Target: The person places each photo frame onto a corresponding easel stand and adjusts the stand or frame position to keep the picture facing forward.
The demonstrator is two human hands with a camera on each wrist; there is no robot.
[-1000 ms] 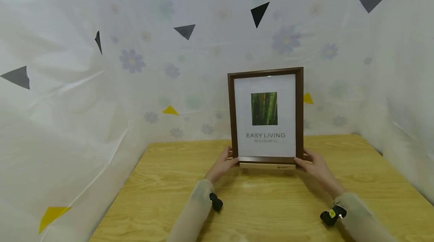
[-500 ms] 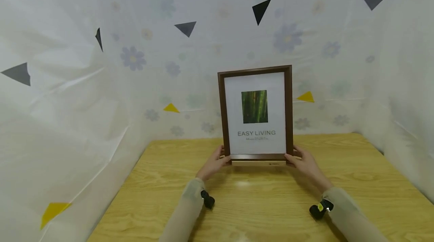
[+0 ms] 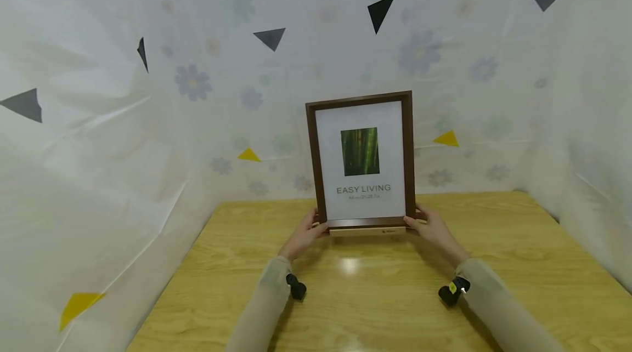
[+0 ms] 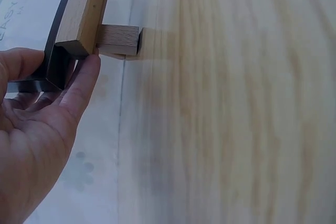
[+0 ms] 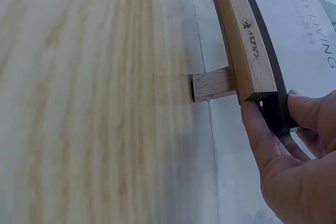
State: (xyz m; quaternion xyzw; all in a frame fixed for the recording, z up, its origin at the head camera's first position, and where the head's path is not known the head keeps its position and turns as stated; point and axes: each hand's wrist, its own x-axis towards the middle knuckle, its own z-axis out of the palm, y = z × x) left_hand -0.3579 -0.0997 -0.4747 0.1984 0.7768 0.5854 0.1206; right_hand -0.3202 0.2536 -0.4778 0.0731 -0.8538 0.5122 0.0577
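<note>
A dark brown picture frame (image 3: pixel 359 160) with a white sheet, a green bamboo picture and the words EASY LIVING stands upright, tilted slightly, in the head view. It sits on a light wooden stand (image 3: pixel 367 231) with short feet, seen closer as a wooden bar (image 5: pixel 244 35) in the right wrist view. My left hand (image 3: pixel 302 236) grips the frame's lower left corner, thumb in front and fingers behind. At the lower right corner my right hand (image 3: pixel 434 231) pinches the frame likewise. In each wrist view a fingertip touches the end of the stand's bar.
The wood-grain table (image 3: pixel 355 297) spreads under the arms and stand. Behind it hangs a pale flowered sheet (image 3: pixel 316 56) with dark and yellow triangles; a white sheet (image 3: pixel 99 193) runs along the left side.
Both hands, with the frame and stand between them, have moved left across the table. The frame leans a little more to the left, and both hands keep their grip.
</note>
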